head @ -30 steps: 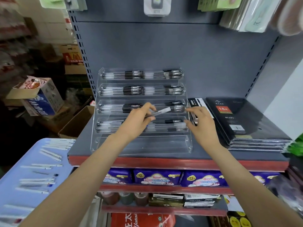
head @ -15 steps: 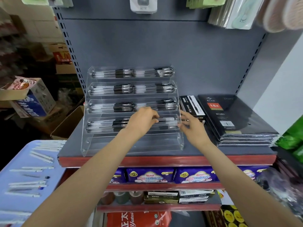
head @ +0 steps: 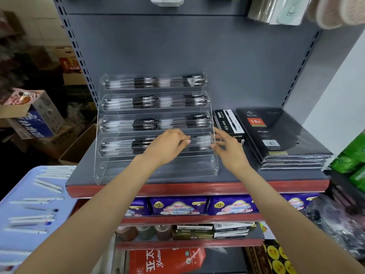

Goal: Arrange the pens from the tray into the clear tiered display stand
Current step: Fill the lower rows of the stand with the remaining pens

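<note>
At nine o'clock from your left hand (head: 167,145), spare pens (head: 31,218) lie crosswise on the blue tray (head: 11,242). Your left fingers (head: 182,138) pinch a pen (head: 199,137), long axis running nine to three, in the clear display stand's (head: 156,125) fourth tier. Your right hand (head: 227,149) hovers released at three o'clock, beside notebooks (head: 276,135) labelled "18K" and "DIARY".

A: Which colours mark the stand (head: 156,171) and the pens (head: 152,83) in it?
B: The stand is clear; its pens are clear-barrelled with black grips.
A: And nearby?
B: A pale blue tray (head: 17,186) of whitish pens (head: 47,185); black diaries (head: 276,135) with a red label; a grey shelf (head: 256,177) edged red; purple packets (head: 177,206).
</note>
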{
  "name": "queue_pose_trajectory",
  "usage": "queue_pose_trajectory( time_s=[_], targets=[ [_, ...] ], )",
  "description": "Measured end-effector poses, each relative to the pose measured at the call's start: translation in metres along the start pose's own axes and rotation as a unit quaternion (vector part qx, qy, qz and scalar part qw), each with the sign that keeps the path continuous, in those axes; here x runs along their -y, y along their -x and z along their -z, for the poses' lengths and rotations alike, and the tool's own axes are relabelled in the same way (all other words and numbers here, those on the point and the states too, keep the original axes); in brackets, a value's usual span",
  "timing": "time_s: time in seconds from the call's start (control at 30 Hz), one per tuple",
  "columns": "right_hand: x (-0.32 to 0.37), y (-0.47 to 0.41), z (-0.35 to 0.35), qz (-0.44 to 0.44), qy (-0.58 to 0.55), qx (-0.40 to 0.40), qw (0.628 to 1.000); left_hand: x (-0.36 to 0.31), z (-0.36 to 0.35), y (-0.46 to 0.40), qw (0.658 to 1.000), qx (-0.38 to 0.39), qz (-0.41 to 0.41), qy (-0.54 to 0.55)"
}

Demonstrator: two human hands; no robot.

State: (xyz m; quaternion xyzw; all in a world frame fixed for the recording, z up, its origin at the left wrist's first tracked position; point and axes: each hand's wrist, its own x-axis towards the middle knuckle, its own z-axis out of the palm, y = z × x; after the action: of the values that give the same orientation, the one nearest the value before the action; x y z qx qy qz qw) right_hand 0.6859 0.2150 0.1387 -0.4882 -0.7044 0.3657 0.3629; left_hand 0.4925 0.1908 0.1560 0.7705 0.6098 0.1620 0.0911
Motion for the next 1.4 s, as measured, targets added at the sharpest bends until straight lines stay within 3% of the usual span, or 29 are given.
queue_pose_trajectory(
  time_s=[0.2,0.37,0.6,0.77,0.97,1.1,1.3,1.4],
  targets=[
    [0.003,0.006,-0.002,-0.017,-0.001,-0.015,1.000,-0.002,0.001,0.002,0.999,-0.031,0.016,0.006],
    [0.025,0.019,-0.015,0.086,0.154,-0.105,0.979,-0.001,0.015,0.022,0.993,-0.112,0.025,0.034],
    [0.099,0.026,-0.096,0.141,0.106,0.024,0.984,0.063,0.053,0.100,0.965,-0.246,0.084,0.044],
    [0.148,0.038,-0.197,0.179,0.078,0.125,0.973,0.148,0.075,0.188,0.944,-0.272,0.182,0.040],
    [0.182,0.058,-0.343,0.182,0.067,0.211,0.958,0.257,0.080,0.278,0.920,-0.236,0.307,0.067],
    [0.169,0.058,-0.426,0.133,0.113,0.266,0.948,0.334,0.072,0.317,0.924,-0.135,0.350,0.077],
    [0.121,0.059,-0.498,0.028,0.229,0.336,0.913,0.402,0.029,0.348,0.945,0.035,0.318,0.073],
    [0.101,0.061,-0.518,0.028,0.289,0.375,0.881,0.420,0.006,0.360,0.963,0.118,0.240,0.008]
  ],
)
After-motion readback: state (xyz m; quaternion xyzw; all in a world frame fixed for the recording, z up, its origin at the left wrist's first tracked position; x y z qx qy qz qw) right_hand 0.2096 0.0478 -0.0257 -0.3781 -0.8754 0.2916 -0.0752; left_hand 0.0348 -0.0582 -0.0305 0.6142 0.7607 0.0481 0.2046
